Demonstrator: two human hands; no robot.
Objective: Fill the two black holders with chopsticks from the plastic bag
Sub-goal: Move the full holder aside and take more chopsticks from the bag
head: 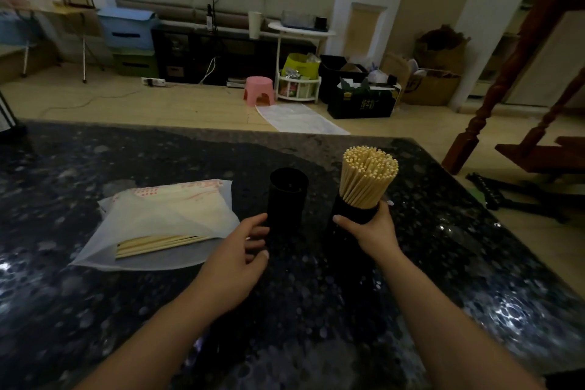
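Observation:
Two black cylindrical holders stand side by side on the dark speckled table. The left holder shows no chopsticks at its rim; my left hand touches its lower left side with thumb and fingers curled toward it. The right holder is packed with a dense bundle of pale chopsticks standing upright, and my right hand grips this holder from the front. A translucent plastic bag lies flat to the left, with a few chopsticks showing inside near its open end.
The table's far edge runs across the view and its right edge slants down the right side. Beyond lie a wooden floor, a pink stool, boxes and a dark wooden stair post.

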